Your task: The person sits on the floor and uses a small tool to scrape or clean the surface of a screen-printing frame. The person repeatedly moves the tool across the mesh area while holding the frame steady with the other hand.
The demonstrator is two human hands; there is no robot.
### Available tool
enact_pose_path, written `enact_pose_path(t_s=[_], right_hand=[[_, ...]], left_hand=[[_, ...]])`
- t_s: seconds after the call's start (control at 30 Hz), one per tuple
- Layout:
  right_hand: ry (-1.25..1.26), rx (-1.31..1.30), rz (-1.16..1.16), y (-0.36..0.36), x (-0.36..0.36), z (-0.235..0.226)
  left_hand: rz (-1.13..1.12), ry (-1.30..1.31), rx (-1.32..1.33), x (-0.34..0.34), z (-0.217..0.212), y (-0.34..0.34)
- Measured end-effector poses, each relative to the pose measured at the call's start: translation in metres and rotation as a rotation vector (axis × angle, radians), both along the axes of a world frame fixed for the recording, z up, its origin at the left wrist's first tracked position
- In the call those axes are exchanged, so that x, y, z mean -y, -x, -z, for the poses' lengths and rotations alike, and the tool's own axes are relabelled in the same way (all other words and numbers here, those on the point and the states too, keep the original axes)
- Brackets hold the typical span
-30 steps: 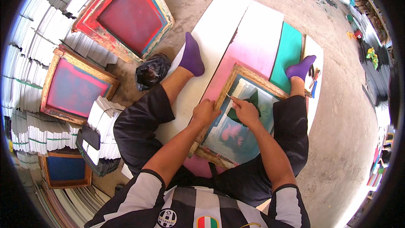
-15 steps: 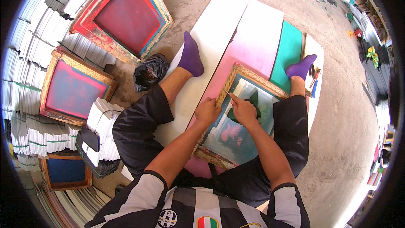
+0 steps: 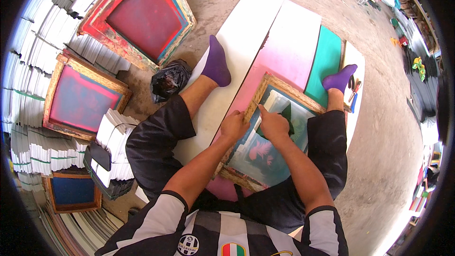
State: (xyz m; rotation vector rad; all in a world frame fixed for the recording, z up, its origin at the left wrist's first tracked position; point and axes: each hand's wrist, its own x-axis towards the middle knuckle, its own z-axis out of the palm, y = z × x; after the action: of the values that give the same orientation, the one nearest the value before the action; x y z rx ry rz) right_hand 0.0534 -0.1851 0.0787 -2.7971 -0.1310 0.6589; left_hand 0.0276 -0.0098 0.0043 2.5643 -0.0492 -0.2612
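The person wears a short-sleeved shirt (image 3: 208,230) with broad black and white vertical stripes, filling the bottom centre of the frame. Two small badges sit on its chest, one round and one shield-shaped with green, white and red bands. The sleeves end above the elbows, so both forearms are bare. Below the shirt are loose black shorts (image 3: 156,147) reaching about the knees. Both feet, in the upper middle and upper right, wear purple socks (image 3: 216,64), apparently without shoes.
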Motion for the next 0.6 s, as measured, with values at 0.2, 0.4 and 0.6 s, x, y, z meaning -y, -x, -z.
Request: enact_pose_path(t_s=[0.2, 0.4, 0.6], right_hand=[[-0.158, -0.006, 0.042, 0.0, 0.005, 0.028], [-0.177, 0.005, -0.006, -0.003, 0.011, 0.025], [-0.591, 0.045, 0.133, -0.001, 0.029, 0.087]], left_hand=[[0.018, 0.022, 0.059, 0.0, 0.01, 0.001], [-0.003, 0.054, 0.049, -0.003, 0.004, 0.001], [0.021, 0.056, 0.013, -0.002, -0.006, -0.001]])
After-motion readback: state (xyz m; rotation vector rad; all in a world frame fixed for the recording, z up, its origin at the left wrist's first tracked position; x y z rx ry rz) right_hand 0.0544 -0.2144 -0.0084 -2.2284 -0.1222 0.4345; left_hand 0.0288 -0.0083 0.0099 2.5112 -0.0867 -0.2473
